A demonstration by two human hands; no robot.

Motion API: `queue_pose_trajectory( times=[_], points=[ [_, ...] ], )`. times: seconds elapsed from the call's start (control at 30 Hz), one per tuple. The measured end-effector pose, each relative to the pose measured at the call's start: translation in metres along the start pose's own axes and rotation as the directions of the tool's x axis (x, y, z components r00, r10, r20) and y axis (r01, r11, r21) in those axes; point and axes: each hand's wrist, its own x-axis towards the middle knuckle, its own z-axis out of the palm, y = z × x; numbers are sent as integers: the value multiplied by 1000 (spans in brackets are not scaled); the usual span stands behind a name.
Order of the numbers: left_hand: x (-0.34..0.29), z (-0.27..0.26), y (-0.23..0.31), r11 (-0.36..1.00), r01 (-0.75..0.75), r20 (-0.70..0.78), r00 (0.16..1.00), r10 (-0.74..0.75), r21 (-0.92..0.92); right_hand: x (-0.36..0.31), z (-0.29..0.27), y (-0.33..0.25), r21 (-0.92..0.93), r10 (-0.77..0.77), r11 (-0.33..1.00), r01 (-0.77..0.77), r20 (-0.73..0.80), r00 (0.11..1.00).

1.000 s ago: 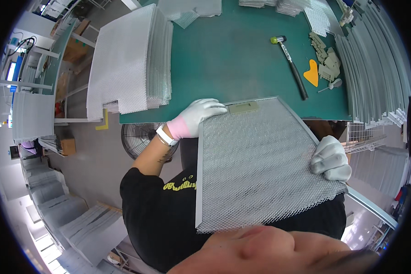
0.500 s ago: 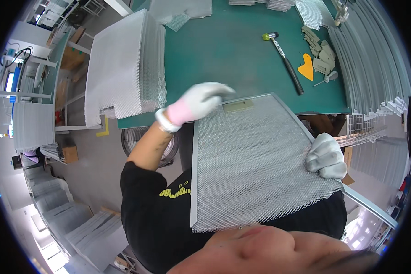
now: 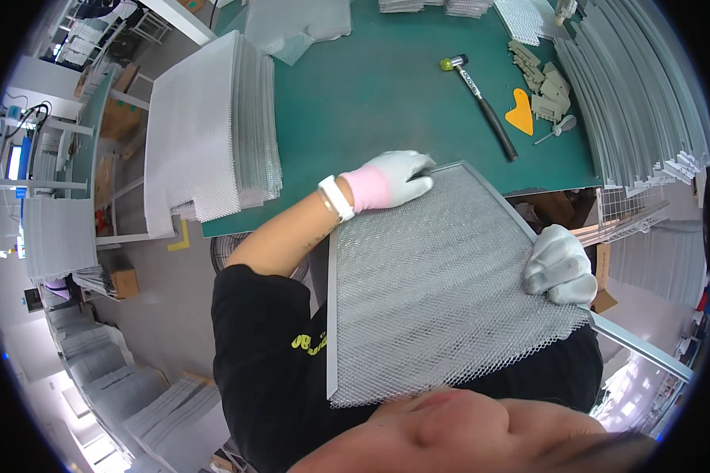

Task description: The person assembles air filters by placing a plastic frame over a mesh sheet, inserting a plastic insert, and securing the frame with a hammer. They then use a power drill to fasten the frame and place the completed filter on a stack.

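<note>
A silver mesh filter panel point(image 3: 442, 276) with metal edging leans from the green table's near edge toward my body. My right hand point(image 3: 560, 266), in a white glove, is closed round the panel's right edge. A loose end of metal edging strip point(image 3: 647, 347) sticks out beyond that hand to the lower right. My left hand point(image 3: 394, 177), gloved in white with a pink cuff, rests over the panel's far edge near its left corner. Its fingers are stretched out, with the thumb apart on the mesh. Whatever lies beneath that palm is hidden.
On the green table point(image 3: 355, 94) lie a hammer point(image 3: 481, 106), a yellow scraper point(image 3: 521, 113), a screwdriver point(image 3: 558, 128) and several beige plastic pieces point(image 3: 548, 91). Mesh sheets point(image 3: 205, 130) are stacked at the left, metal strips point(image 3: 639, 94) at the right. A floor fan point(image 3: 225, 251) stands below.
My left hand has come down and to the right onto the panel's far edge, covering the beige plate seen there before. My right hand keeps its hold. The view has shifted slightly.
</note>
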Motion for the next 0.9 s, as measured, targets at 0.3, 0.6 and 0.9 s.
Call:
queue_pose_trajectory(
  times=[0.3,0.6,0.9],
  points=[
    [-125,-43,63,335,-930,-819,306,485,-149,58,-17,49,-154,166,967,-204,-228,959],
    [-112,-34,86,796,-514,-921,27,388,320,75,-6,73,-53,186,974,-222,-377,907],
    [-113,-34,75,786,-558,-957,-62,282,268,97,0,57,-388,-10,884,-260,-571,821]
  ],
)
